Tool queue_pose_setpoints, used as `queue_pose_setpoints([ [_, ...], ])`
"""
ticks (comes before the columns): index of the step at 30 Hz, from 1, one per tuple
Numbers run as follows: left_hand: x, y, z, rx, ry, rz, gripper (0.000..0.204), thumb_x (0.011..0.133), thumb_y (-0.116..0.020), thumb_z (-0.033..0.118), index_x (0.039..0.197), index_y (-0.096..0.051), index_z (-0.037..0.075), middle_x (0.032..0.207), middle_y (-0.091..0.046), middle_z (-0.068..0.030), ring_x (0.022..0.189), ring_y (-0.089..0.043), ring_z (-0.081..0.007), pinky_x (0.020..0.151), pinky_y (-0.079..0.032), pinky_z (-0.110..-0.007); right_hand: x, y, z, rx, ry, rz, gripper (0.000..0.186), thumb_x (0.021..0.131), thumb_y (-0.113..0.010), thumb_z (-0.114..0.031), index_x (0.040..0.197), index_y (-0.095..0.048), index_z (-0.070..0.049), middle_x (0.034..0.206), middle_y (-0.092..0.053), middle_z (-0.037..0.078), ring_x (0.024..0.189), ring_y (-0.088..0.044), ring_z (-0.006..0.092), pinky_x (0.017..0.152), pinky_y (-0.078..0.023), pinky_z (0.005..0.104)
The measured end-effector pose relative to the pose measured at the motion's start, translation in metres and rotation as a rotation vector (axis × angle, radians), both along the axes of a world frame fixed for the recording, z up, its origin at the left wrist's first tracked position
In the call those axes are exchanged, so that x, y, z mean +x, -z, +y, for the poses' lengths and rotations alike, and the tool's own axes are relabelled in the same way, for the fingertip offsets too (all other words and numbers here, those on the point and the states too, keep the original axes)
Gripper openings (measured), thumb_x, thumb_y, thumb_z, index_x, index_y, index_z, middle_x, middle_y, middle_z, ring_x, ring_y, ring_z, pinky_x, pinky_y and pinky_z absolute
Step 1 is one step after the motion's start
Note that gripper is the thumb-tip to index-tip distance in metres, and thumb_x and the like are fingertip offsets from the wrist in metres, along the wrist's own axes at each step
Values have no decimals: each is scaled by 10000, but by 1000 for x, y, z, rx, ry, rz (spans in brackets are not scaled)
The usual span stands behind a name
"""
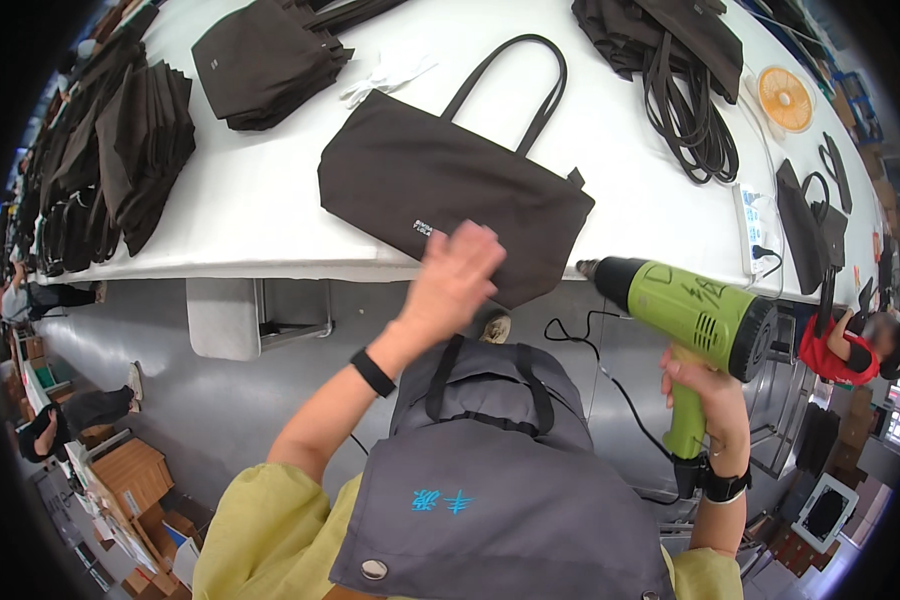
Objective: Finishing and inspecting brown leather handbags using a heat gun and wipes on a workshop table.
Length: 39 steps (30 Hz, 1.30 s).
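Observation:
A dark brown tote bag lies at a slant on the white table, its looped handle pointing away from me and its lower right corner hanging over the near edge. My left hand is flat with fingers stretched, over the bag's near edge beside a small white print; whether it presses on the fabric I cannot tell. Wrapped round the grip of a green heat gun is my right hand. The gun's dark nozzle points left toward the bag's right corner, apart from it. A black cord runs from the grip's base.
Stacked dark bags lie at the back left, with more piles at far left and back right. To the right are a power strip and an orange fan. A grey stool stands below the edge. Other people are farther off.

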State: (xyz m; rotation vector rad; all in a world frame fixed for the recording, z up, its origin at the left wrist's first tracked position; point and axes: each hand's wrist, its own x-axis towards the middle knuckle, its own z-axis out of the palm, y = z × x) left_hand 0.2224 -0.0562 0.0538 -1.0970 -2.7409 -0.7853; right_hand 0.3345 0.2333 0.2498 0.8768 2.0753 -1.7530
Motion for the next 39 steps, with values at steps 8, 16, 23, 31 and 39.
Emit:
queue_pose_setpoints([
  [8, -54, -3, 91, 86, 108, -96, 332, 774, -594, 14, 1092, -647, 89, 1260, -558, -55, 1157, -484, -242, 947, -383, -413, -1, 22, 28, -36, 240, 191, 213, 815, -641, -91, 989, -588, 18, 827, -604, 90, 601, -574, 143, 490, -476, 259],
  [16, -144, -11, 200, -704, 883, 163, 278, 733, -661, 26, 971, -685, 167, 994, -624, 12, 1088, -495, -181, 972, -381, -357, 57, 30, 55, -163, 462, 376, 320, 814, -600, -61, 1105, -516, 44, 870, -587, 111, 614, -578, 157, 464, -483, 256],
  [23, -173, -21, 243, -987, 964, 24, 321, 641, -840, 193, 923, -705, 124, 1016, -639, -66, 1070, -534, -238, 807, -490, -381, 90, 35, 58, -186, 502, 372, 303, 815, -595, -65, 1090, -528, 40, 901, -572, 108, 650, -574, 151, 528, -498, 262],
  [31, -213, -9, 217, -126, 395, -38, 280, 803, -702, 232, 1031, -649, 78, 941, -676, -114, 944, -616, -291, 803, -484, -408, 70, 46, 62, -278, 236, 223, 204, 824, -607, -62, 1013, -574, 10, 895, -580, 65, 678, -574, 129, 580, -472, 246],
  [39, -124, -32, 48, 268, -389, 171, 248, 851, -626, 164, 1066, -611, 41, 1095, -611, -121, 1060, -541, -324, 915, -435, -398, -26, 64, 62, -243, -88, 212, 145, 846, -644, -111, 955, -608, -24, 838, -597, 20, 671, -577, 99, 563, -475, 243],
])
